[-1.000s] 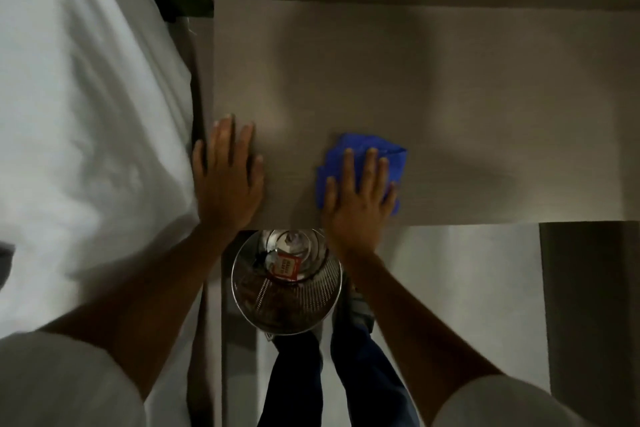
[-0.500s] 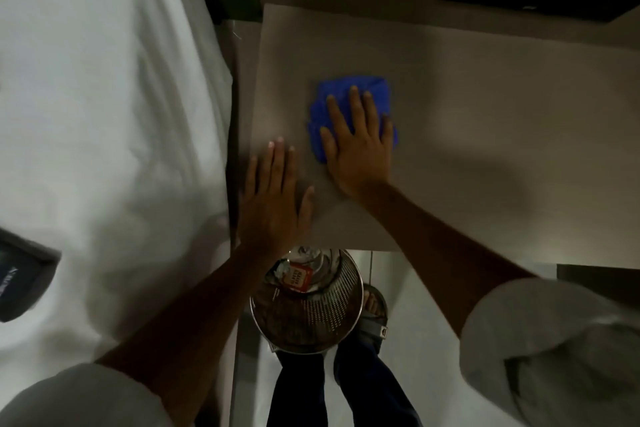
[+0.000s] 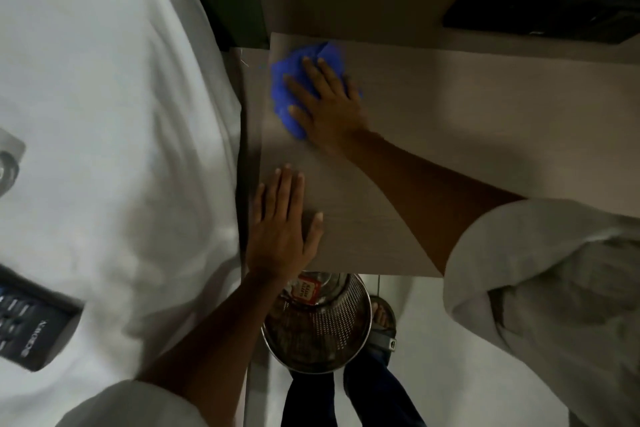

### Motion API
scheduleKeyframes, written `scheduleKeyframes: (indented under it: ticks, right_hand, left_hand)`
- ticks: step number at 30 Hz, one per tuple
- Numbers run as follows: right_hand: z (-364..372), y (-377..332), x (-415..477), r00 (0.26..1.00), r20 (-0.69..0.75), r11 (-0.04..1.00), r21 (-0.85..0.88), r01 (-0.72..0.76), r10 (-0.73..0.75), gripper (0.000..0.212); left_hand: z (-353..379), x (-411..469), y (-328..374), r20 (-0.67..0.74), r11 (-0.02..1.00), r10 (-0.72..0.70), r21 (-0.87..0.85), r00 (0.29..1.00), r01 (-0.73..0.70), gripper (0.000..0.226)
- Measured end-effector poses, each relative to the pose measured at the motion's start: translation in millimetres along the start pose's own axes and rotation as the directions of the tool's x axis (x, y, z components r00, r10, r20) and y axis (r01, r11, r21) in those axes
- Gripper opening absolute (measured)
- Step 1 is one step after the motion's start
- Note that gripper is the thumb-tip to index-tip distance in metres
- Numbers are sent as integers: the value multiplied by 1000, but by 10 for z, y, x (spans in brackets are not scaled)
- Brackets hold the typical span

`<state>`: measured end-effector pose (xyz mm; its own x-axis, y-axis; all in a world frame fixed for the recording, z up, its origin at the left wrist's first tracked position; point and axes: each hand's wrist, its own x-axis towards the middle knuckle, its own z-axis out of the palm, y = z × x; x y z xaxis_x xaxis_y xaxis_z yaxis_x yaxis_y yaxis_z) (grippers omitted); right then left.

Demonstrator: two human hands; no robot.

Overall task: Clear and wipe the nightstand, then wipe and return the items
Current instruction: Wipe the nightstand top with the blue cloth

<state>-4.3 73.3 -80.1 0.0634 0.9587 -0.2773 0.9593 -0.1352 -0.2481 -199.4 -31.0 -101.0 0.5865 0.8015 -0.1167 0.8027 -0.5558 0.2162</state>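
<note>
nightstand (image 3: 450, 135) far corner, cloth (image 3: 294, 80) moved there under right hand (image 3: 329, 104)

Matt wood grain, soft cloth, perforated metal

Under both hands the counter (image 3: 450, 135) looks like pale wood-grain laminate, smooth and matt. The cloth (image 3: 294, 80) under the right hand (image 3: 329, 107) is a soft, bunched blue fabric. Left of the left hand (image 3: 280, 232) the bed (image 3: 104, 114) is covered in white, creased fabric, with a dark matt plastic remote (image 3: 31, 329) lying on it. Below that hand's wrist stands a shiny perforated metal bin (image 3: 325, 326).
</note>
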Motion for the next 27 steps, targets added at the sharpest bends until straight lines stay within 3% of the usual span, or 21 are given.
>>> scheduleKeyframes:
  ticks: [3, 11, 13, 15, 17, 22, 24, 27]
  right_hand:
    - [125, 75, -324, 987, -71, 988, 68, -140, 144, 54]
    - [365, -97, -1441, 981, -10, 966, 177, -189, 194, 60]
    - [406, -112, -1756, 982, 51, 971, 150, -186, 180, 76]
    - [410, -138, -2071, 985, 116, 988, 65, -137, 129, 99]
    - [446, -183, -2318, 985, 145, 995, -43, -86, 92, 107]
    - [401, -244, -2503, 962, 239, 980, -179, -92, 134, 90]
    - [268, -356, -2625, 942, 302, 987, -94, -127, 150, 79]
    - [28, -506, -2812, 952, 163, 940, 185, -287, 259, 71]
  left_hand:
    - [6, -4, 1, -10, 999, -13, -40, 1000, 12, 77]
    - [-176, -18, 48, -10, 963, -79, -260, 997, 73, 68]
    - [-339, -98, 110, -10, 932, -109, -350, 994, 99, 66]
    - [-557, -281, 198, -13, 920, -62, -388, 998, 52, 65]
    - [-777, -519, 246, -17, 921, 7, -390, 1000, -13, 65]
    - [-1334, -1058, 89, -227, 960, -24, -279, 974, -41, 54]
    - [-1558, -1239, -69, -296, 979, -52, -206, 954, -11, 45]
    - [-1859, -1397, -294, -380, 986, -119, -153, 917, 65, 34]
